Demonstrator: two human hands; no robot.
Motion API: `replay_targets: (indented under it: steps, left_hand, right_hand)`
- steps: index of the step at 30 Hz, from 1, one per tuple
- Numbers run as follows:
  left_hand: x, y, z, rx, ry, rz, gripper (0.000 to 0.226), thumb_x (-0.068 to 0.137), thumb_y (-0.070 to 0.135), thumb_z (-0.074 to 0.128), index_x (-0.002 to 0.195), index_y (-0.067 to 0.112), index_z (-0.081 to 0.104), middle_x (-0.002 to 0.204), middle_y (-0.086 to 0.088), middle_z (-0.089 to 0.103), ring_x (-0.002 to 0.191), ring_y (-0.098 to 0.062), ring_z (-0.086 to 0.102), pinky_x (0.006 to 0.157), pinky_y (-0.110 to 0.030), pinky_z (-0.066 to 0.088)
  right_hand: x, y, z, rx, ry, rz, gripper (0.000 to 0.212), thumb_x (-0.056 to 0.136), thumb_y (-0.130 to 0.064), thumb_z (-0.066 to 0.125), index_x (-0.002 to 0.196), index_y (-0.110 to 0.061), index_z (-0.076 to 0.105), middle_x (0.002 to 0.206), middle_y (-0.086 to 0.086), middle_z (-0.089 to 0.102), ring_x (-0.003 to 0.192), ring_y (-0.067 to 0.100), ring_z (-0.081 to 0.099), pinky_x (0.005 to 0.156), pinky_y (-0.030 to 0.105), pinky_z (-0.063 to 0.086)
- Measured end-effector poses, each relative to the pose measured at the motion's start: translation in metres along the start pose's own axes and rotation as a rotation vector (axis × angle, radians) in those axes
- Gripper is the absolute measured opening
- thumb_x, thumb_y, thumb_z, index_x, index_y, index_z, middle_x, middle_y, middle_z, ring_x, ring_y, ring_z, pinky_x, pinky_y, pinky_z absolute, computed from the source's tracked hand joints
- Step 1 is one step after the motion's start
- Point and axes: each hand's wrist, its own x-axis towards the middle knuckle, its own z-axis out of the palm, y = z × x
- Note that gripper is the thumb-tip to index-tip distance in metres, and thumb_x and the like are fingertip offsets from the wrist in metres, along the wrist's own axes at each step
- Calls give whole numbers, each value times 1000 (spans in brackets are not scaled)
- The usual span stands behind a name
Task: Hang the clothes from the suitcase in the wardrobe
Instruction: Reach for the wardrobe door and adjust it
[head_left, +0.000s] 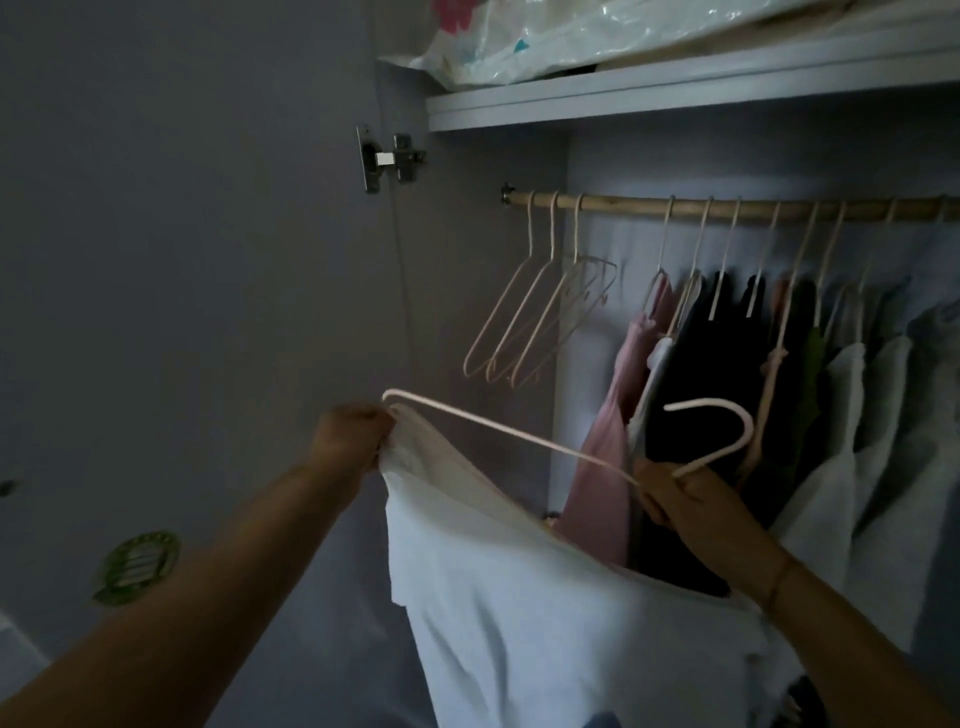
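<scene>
Slim pale-pink hanger (509, 434), white fabric garment (519, 597) draped on it, centre frame: neck is gripped by right hand (670, 493), left end pinched by left hand (353, 436); round wooden rail (623, 205) lies above the hook, upper right.

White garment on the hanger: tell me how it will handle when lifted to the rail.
Probably floppy: the white garment sags in soft folds below the hanger. Likely light, since the thin hanger carries it without visibly bending. It may slip off the end, where the left hand pinches it while the right hand holds the neck.
</scene>
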Motion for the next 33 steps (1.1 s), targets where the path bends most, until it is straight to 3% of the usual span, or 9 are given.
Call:
replay_targets:
  steps: [2, 5, 9, 15, 19, 21, 25, 29, 33]
  left_hand:
    - [0, 0, -4, 134, 36, 96, 19, 88, 5, 59, 72, 4, 68, 78, -21, 63, 75, -30, 62, 83, -51, 53]
    - [-6, 4, -8, 362, 71, 248, 18, 89, 12, 60, 88, 0, 73, 82, -19, 68, 74, -26, 61, 74, -33, 50]
    - [-21, 15, -2, 570, 22, 397, 21, 91, 18, 59, 79, 3, 69, 78, -13, 66, 74, -25, 57, 64, -29, 36]
    - [-44, 26, 35, 561, -286, 457, 22, 88, 18, 63, 84, -2, 71, 76, -11, 62, 68, -12, 51, 58, -24, 37]
    - [-43, 37, 42, 520, -404, 424, 23, 85, 16, 67, 66, 3, 69, 51, 3, 55, 46, 2, 43, 51, -17, 35]
    - [-40, 35, 34, 490, -515, 381, 26, 87, 24, 67, 63, 13, 68, 54, 8, 57, 52, 1, 47, 58, -17, 39]
    - [-42, 17, 15, 441, -628, 293, 46, 83, 58, 56, 102, 19, 73, 106, 10, 69, 100, -3, 60, 94, -23, 42]
    - [-44, 11, 9, 468, -547, 465, 40, 87, 37, 62, 80, -3, 66, 73, -4, 59, 71, -11, 54, 66, -22, 41]
    - [-46, 11, -1, 309, -451, 489, 23, 89, 24, 63, 79, 5, 68, 71, -5, 65, 62, -5, 58, 60, -16, 45]
  right_hand:
    - [-1, -1, -6, -88, -42, 4, 48, 95, -31, 50, 55, -6, 40, 49, 8, 29, 44, 11, 30, 45, 19, 26]
    - [0, -2, -14, -189, -95, 25, 49, 94, -35, 50, 55, -6, 41, 47, 3, 29, 42, 8, 30, 44, 16, 26]
    - [1, -5, -10, -342, -186, 101, 47, 97, -23, 48, 52, -12, 36, 45, 0, 31, 41, 7, 30, 48, 22, 28]
    - [20, -47, 24, -568, -338, 36, 53, 98, -31, 44, 48, -17, 34, 47, -2, 35, 46, 10, 36, 52, 25, 29]
    - [30, -59, 45, -707, -476, -47, 51, 98, -40, 41, 51, -18, 40, 55, -1, 43, 64, 19, 47, 65, 27, 32]
    - [38, -65, 40, -609, -390, -43, 54, 96, -41, 44, 47, -18, 44, 45, -2, 45, 53, 14, 48, 67, 30, 38]
    - [49, -71, 21, -403, -250, -40, 56, 94, -40, 49, 44, -16, 48, 35, -6, 45, 38, 3, 43, 61, 25, 38]
    - [49, -74, 12, -246, -328, -4, 49, 93, -41, 51, 52, -13, 57, 47, -3, 48, 46, 7, 43, 61, 24, 37]
    - [45, -76, -20, -166, -442, -37, 45, 87, -42, 48, 98, -4, 69, 88, 6, 65, 84, 9, 58, 83, 24, 46]
